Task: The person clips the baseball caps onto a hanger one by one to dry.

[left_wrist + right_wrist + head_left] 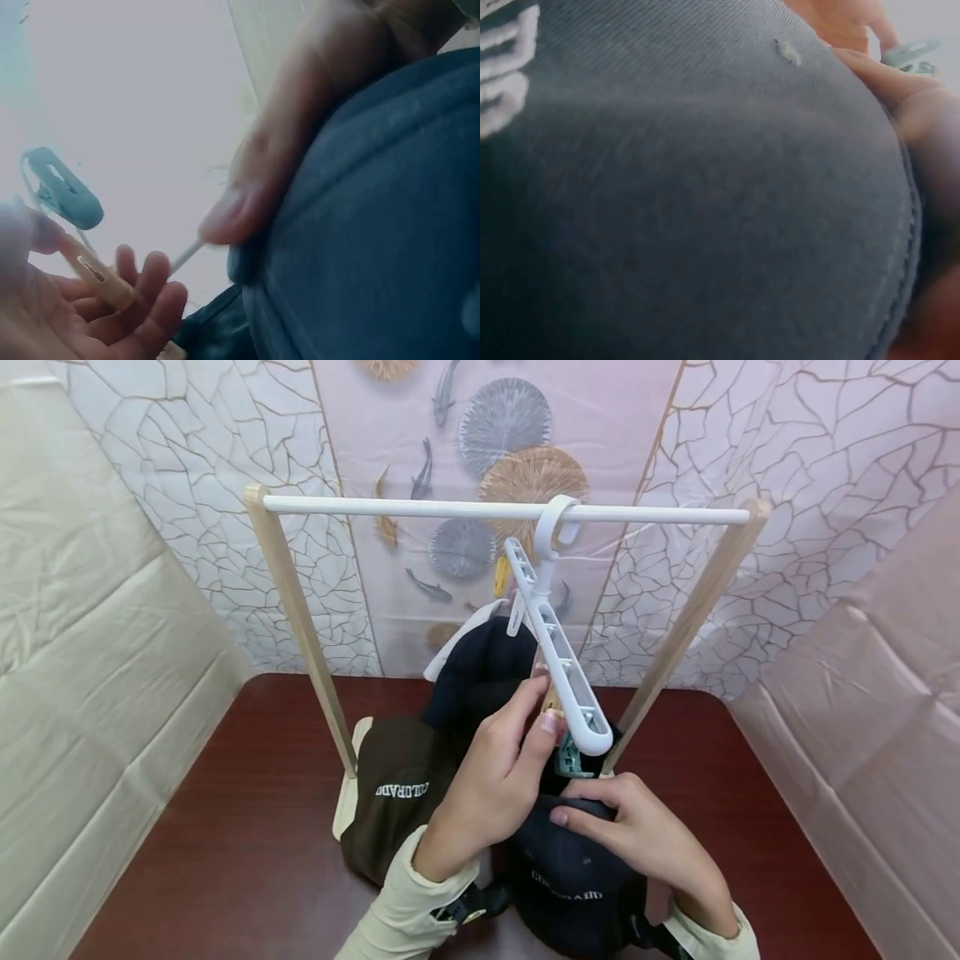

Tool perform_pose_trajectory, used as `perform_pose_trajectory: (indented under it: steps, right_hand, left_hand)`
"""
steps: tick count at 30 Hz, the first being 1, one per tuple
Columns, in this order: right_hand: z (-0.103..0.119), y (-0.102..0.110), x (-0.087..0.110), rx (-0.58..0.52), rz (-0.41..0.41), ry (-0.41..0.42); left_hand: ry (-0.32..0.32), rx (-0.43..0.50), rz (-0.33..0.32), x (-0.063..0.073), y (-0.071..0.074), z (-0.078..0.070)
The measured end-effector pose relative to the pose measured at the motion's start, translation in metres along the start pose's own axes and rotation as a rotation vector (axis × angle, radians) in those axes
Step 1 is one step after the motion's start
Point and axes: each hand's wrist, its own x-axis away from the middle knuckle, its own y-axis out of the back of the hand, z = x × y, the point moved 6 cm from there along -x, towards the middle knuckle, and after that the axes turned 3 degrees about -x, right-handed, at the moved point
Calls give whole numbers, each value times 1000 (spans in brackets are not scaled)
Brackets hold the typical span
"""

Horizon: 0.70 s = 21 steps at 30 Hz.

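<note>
My left hand (491,768) pinches a tan clothes clip (97,274) that hangs under the white hanger (558,647). Beside it dangles a teal clip (572,760), just beyond the fingers. Lower and to the right, my right hand (648,831) grips the edge of a dark navy cap (577,868), thumb on the near side. This cap has pale lettering on its front and fills most of the right wrist view. In the left wrist view the cap's rim stands close to the tan clip, with the right thumb (232,210) lying on the rim.
The hanger hooks over a white rod (405,507) between two wooden posts (300,618). A brown cap (397,818) with lettering, another dark cap (476,668) and a white edge behind it are left of my hands. A yellow clip (502,577) hangs farther back.
</note>
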Motion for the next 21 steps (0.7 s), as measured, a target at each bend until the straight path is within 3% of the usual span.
perform_pose_trajectory:
  steps: [9, 13, 21]
  right_hand:
    - [18, -4, -9, 31, 36, 145]
    - [30, -2, -16, 20, 47, 226]
    - [40, -2, -30, -31, 39, 243]
  left_hand:
    - [29, 95, -22, 15, 22, 13]
    - [41, 185, -30, 20, 29, 16]
    - [118, 271, 62, 16, 40, 16]
